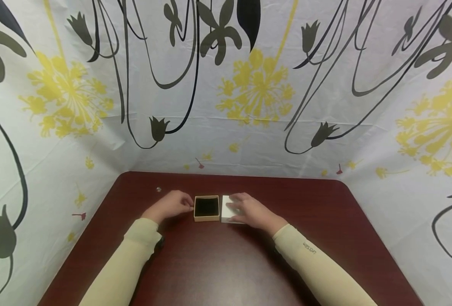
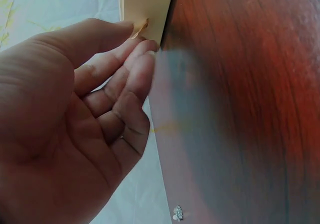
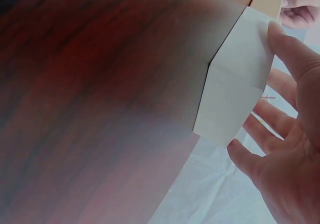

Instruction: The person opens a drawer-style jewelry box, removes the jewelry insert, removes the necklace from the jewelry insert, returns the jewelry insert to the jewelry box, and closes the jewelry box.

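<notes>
My left hand [image 1: 174,204] is beside the left end of a shallow cream box tray [image 1: 206,220] with a black lining. Its thumb and fingertips pinch a small tan ribbon tab [image 2: 141,29] on the tray's end. Just right of the tray lies a white box sleeve [image 3: 227,101]. My right hand [image 1: 254,211] rests on the sleeve, with fingers spread across its top and the thumb [image 3: 285,41] at its near upper edge. The sleeve's underside is hidden.
A small silvery trinket [image 1: 158,189] lies on the dark red wooden table [image 1: 210,263], behind and left of the left hand. Patterned white cloth [image 1: 226,144] hangs behind the table and along both sides.
</notes>
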`<state>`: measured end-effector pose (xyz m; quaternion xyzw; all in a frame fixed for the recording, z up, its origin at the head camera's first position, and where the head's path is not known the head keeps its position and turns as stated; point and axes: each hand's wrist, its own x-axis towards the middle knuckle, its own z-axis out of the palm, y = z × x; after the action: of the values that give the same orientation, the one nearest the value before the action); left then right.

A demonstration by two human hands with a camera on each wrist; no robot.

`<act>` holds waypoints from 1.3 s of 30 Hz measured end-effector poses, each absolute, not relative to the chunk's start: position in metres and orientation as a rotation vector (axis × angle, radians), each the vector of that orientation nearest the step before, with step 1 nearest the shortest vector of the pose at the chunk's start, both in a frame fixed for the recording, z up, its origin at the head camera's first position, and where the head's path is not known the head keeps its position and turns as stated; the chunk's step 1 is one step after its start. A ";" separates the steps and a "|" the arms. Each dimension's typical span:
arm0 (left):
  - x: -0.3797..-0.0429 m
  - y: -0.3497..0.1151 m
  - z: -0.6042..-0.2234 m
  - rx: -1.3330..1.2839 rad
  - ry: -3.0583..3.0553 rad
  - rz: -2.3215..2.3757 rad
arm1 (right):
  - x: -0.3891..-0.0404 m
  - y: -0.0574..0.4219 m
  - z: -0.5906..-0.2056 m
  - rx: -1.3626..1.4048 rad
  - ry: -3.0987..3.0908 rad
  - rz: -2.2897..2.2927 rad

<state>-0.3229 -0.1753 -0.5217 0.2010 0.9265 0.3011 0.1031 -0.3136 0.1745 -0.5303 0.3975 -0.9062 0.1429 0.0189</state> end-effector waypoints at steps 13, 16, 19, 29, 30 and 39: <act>-0.323 -0.169 -0.522 0.626 2.768 0.905 | -0.314 0.174 -0.530 1.244 -2.799 0.440; -0.323 -0.168 -0.522 0.613 2.766 0.897 | -0.314 0.174 -0.530 1.243 -2.802 0.442; -0.323 -0.167 -0.523 0.601 2.758 0.890 | -0.313 0.174 -0.529 1.242 -2.802 0.447; -0.324 -0.164 -0.525 0.628 2.763 0.892 | -0.312 0.175 -0.529 1.243 -2.800 0.495; -0.324 -0.164 -0.525 0.637 2.769 0.888 | -0.312 0.175 -0.529 1.246 -2.793 0.497; -0.324 -0.163 -0.527 0.663 2.793 0.882 | -0.312 0.175 -0.531 1.246 -2.788 0.513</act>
<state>-0.3239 -0.1629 -0.5273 0.2201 0.9278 0.2931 0.0694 -0.3120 0.1750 -0.5307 0.4023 -0.9001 0.1655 0.0227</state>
